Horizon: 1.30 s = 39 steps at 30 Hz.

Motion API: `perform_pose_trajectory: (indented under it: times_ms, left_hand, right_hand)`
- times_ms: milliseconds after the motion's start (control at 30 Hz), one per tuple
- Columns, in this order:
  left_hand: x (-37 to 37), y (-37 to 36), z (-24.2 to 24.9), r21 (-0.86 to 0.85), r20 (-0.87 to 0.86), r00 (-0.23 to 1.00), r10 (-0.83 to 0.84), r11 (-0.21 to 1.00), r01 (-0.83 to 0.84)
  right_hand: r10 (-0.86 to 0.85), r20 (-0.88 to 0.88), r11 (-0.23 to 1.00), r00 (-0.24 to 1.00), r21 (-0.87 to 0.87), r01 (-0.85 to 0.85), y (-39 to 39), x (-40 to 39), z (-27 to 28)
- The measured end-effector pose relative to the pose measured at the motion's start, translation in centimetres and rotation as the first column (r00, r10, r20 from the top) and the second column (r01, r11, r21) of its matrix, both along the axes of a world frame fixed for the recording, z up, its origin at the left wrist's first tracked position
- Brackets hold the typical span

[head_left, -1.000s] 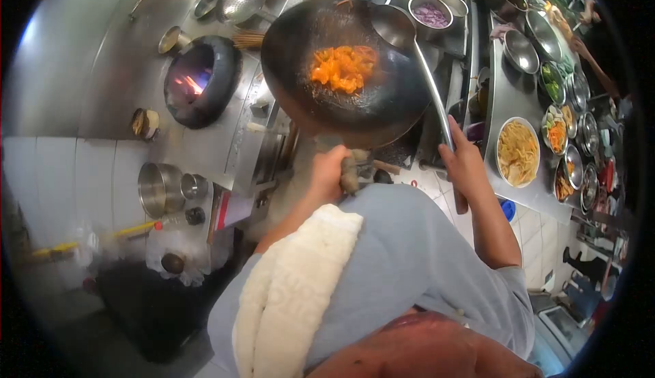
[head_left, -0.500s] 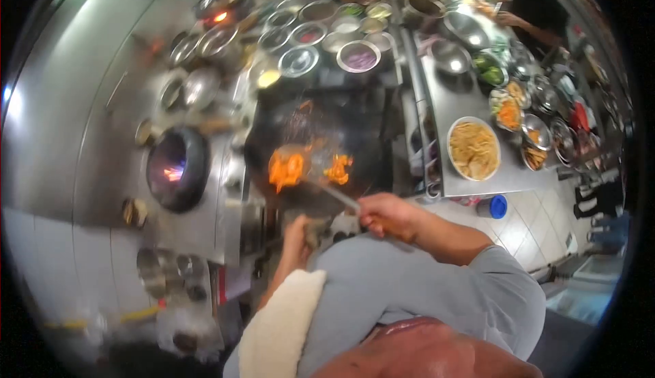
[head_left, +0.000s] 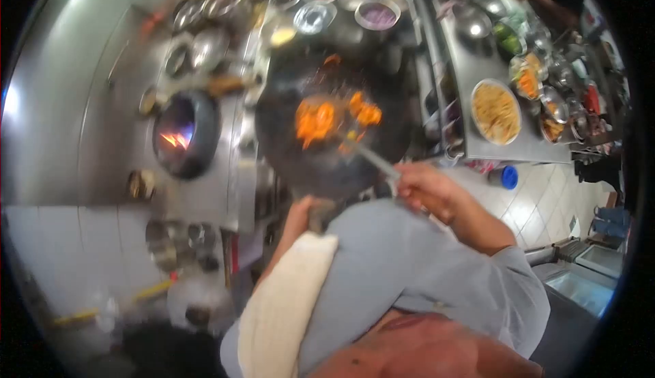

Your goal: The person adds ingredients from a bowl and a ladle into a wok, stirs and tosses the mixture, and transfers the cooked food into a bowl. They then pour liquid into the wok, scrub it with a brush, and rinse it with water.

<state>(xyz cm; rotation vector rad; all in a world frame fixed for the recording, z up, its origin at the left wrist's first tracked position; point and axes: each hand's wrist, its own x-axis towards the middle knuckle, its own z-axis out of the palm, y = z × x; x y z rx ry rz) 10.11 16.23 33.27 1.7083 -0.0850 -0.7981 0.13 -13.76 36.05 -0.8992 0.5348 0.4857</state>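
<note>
Wok (head_left: 327, 166) sits just in front of my chest, w/ orange food (head_left: 317, 120) piled mid-pan and a few bits up near the far rim. Left hand (head_left: 303, 211) is clenched around the wok handle at the near edge, fingers wrapped tight. Right hand (head_left: 423, 188) is fisted on the ladle (head_left: 368, 156) shaft, its far end down in the food. Pretty blurry tbh. Lit burner (head_left: 181, 136) is off to the left, plate of noodles (head_left: 496, 112) on the counter to the right. White towel (head_left: 283, 303) on my left shoulder.
</note>
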Motion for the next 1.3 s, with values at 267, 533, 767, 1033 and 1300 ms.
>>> perform_pose_trajectory:
  times_ms: [267,533,767,1033,1300]
  left_hand:
    - [1.5,1.7,-3.2,-0.065,-0.444,0.877,0.184,0.969,-0.237]
    - [1.3,4.4,-8.7,0.0,-0.331,0.928,0.172,0.983,-0.182]
    - [1.9,3.8,-9.7,-0.128,-0.534,0.825,0.185,0.947,-0.295]
    - [3.1,1.9,-6.7,-0.117,-0.616,0.78,0.11,0.966,-0.229]
    - [1.9,-1.2,-8.1,-0.135,-0.592,0.792,0.146,0.952,-0.276]
  right_hand:
    - [-0.006,-0.045,0.999,0.999,0.032,0.008,0.4,-0.3,0.2]
    - [-0.027,-0.061,0.999,0.998,-0.047,0.025,1.2,-0.1,0.6]
    - [-0.085,-0.031,0.996,0.996,-0.019,0.084,1.1,-1.4,-0.1]
    - [-0.162,0.035,0.986,0.986,-0.02,0.163,1.4,-2.8,1.3]
    - [-0.148,0.035,0.986,0.988,-0.077,0.15,-2.9,-4.5,2.2]
